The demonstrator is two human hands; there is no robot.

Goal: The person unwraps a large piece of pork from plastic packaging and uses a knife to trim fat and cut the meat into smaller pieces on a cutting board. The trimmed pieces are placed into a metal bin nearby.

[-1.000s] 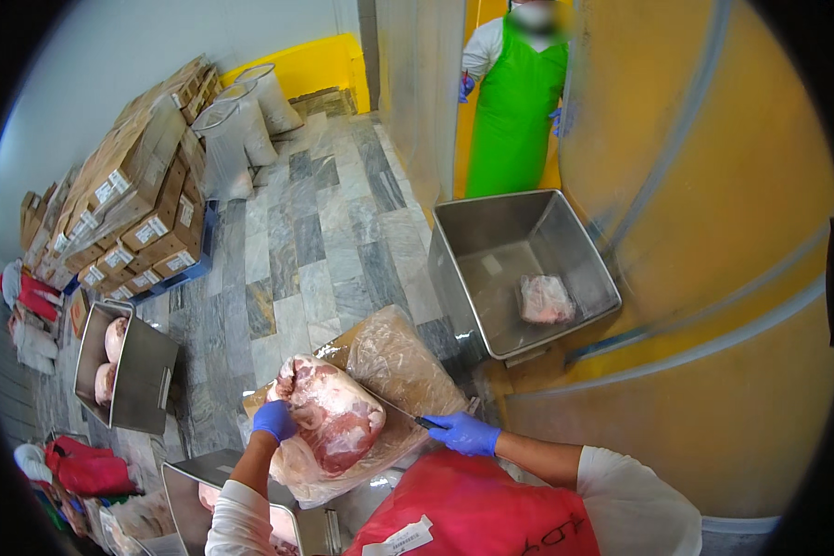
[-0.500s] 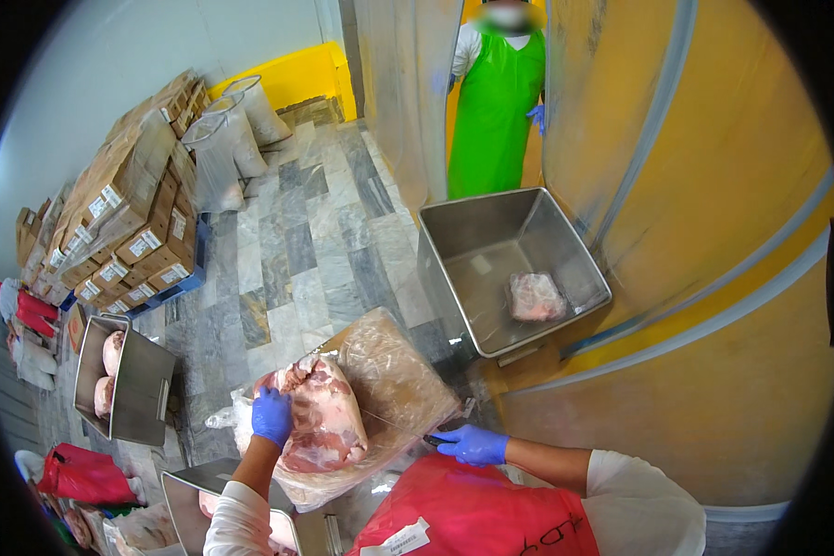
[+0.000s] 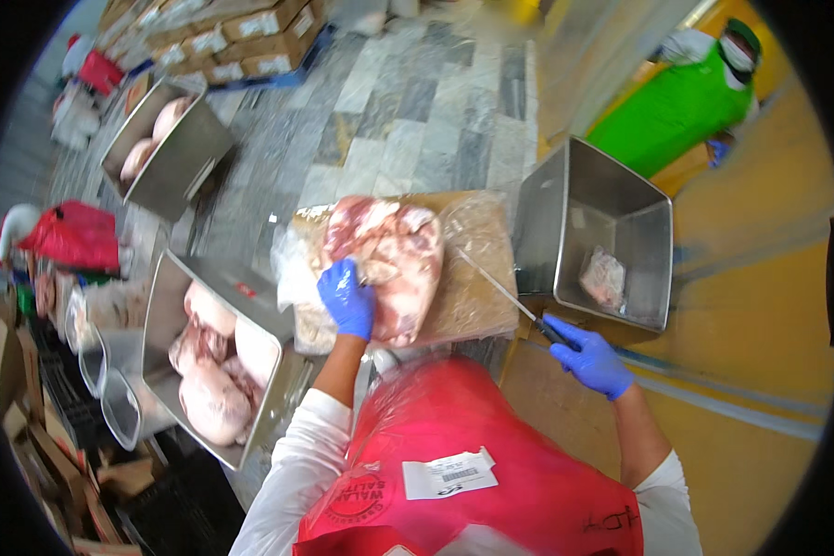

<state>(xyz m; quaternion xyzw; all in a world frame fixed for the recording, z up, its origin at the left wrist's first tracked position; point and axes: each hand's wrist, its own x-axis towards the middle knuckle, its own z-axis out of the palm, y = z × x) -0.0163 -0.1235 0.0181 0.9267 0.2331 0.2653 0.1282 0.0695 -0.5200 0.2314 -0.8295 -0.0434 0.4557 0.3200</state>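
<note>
- While grey stone-patterned tiles cover the floor (image 3: 408,120), a stack of brown boxes (image 3: 241,37) rests on a blue pallet (image 3: 278,76) at the far left.
- Beyond the right bin, another person in a green apron (image 3: 676,107) stands, leaning in the view.
- Three metal bins are around: the right bin (image 3: 621,199), the left bin (image 3: 165,310) with several pale pieces of meat (image 3: 215,398), and the far bin (image 3: 195,162) with two more.
- Between the right and left bins is the worktop (image 3: 480,278), covered with cardboard and clear plastic film.
- On the left part of this covering lies the large piece of meat (image 3: 410,278), pink and white.
- Inside the right bin lies a wrapped bundle (image 3: 604,278).
- Both hands wear blue gloves: the left hand (image 3: 347,298) rests on the large piece of meat, but I cannot tell if it grips; the right hand (image 3: 588,357) is closed around the handle of the knife.
- Thin and long, the knife (image 3: 502,289) points toward the meat, its tip just beside the right edge.
</note>
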